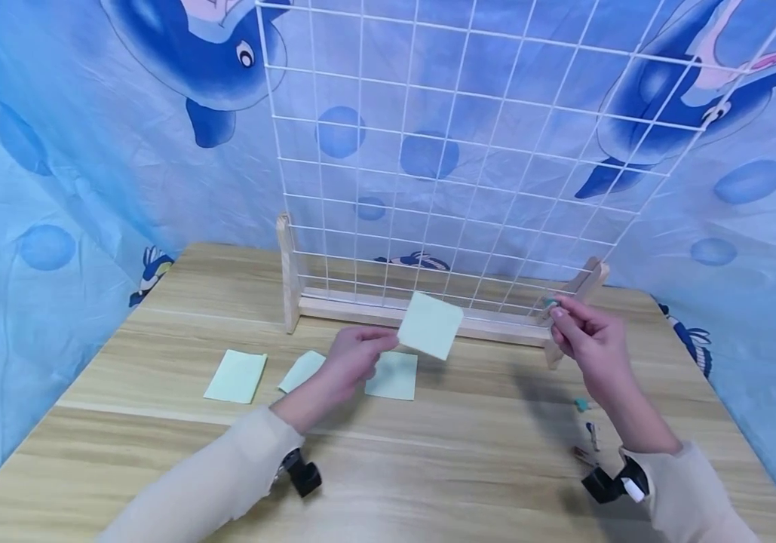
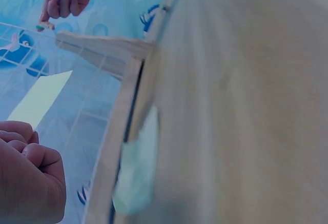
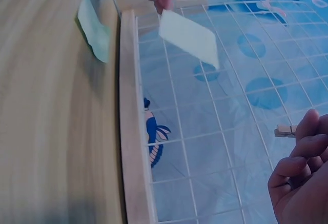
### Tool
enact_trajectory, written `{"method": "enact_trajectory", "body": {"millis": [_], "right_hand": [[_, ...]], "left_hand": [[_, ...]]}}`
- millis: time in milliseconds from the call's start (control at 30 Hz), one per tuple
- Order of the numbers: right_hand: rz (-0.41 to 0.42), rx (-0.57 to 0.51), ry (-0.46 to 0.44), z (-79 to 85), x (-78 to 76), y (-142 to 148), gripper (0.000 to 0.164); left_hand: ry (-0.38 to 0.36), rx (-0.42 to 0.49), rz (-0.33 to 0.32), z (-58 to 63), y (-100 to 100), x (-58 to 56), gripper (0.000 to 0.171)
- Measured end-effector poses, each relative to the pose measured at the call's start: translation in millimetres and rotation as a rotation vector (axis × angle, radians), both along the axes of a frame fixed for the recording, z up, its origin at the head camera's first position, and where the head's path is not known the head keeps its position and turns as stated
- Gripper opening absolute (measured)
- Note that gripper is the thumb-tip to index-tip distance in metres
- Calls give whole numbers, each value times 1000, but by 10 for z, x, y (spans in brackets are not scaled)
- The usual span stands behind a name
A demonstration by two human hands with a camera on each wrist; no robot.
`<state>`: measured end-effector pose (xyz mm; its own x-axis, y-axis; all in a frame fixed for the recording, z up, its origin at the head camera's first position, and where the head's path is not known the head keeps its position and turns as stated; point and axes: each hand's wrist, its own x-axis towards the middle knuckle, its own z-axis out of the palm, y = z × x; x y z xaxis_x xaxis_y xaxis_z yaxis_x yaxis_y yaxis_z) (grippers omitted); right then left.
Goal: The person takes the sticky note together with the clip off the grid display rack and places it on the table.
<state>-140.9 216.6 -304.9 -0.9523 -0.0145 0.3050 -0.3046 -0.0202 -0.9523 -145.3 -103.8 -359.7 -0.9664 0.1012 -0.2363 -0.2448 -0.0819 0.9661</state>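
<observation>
My left hand point(image 1: 352, 360) pinches a pale green paper note point(image 1: 430, 326) by its left edge, raised over the table close to the wooden base of a white wire grid point(image 1: 279, 158). Between thumb and fingers of my right hand point(image 1: 594, 339) is a small wooden clothespin point(image 3: 285, 130) with a green ornament, held near the grid's right foot. Behind and around the left hand, more pale notes lie on the table: one folded note point(image 1: 236, 376) at the left, another note point(image 1: 302, 371) partly covered by the forearm, and a third note point(image 1: 392, 377) below the raised one.
Wooden feet point(image 1: 289, 275) hold the grid upright at the back of the wooden table point(image 1: 462, 467). Several small clips lie by the right forearm, among them a green clip point(image 1: 581, 404) and a blue one point(image 1: 592, 434). A blue dolphin-print cloth point(image 1: 123, 173) hangs around.
</observation>
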Motion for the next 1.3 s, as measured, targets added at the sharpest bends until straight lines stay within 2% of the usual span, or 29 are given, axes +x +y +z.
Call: {"method": "enact_trajectory", "body": {"millis": [233,467,700,833,1033,1300], "right_hand": [[17,74,-60,-70,129,-15,19],[81,132,-87,-146,220,-61,16],[92,235,-121,-201,362,-29,16],[97,268,-127,-256,452,13,17],[77,299,-172,-348,598,128,17],[33,351,-344,-543,782,323,16]], "left_hand": [[-57,-8,14,-113,-461,252,40],[-99,30,17,-84,-885,531,44],[-129,10,20,-58,-1163,745,54],[-171,30,-2,-60,-1223,857,58],[-211,99,-74,-128,-1201,1048,67],[-258,216,-118,-246,-1033,1239,59]]}}
